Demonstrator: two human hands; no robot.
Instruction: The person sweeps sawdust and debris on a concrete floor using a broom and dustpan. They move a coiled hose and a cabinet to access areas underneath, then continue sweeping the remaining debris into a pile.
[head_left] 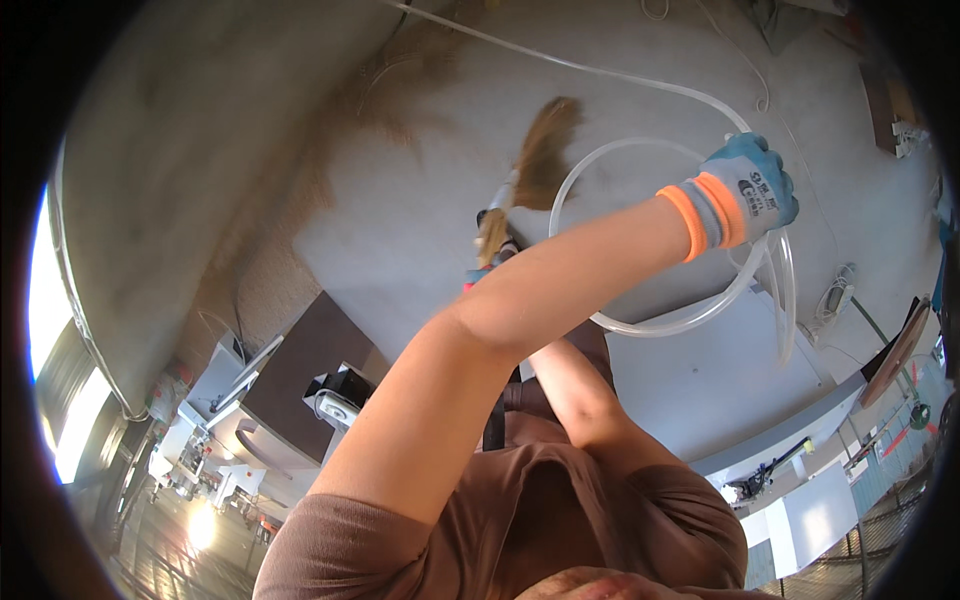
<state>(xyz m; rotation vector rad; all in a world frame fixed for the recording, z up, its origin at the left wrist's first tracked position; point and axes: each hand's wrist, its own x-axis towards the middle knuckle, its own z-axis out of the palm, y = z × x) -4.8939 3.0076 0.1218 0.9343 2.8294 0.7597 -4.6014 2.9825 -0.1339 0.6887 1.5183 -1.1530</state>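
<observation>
My left arm reaches across to the right, over my right arm. In a blue-grey glove with orange cuff stripes, my left hand (pixel 755 185) is closed around a clear flexible hose (pixel 640 325), which hangs from it in loose loops. One length of the hose runs off toward the far left. My right hand (pixel 478 275), also gloved, is mostly hidden behind my left forearm. From it extends a straw broom (pixel 550 150), slightly blurred, with its bristles near the floor; the grip itself is barely visible.
Brown dust (pixel 385 105) lies over the grey floor at the far left. A dark-topped table (pixel 315 350) with a small black-and-white device (pixel 338 395) stands at left. To the right are a white panel (pixel 720 370) and a white power strip with cable (pixel 840 290).
</observation>
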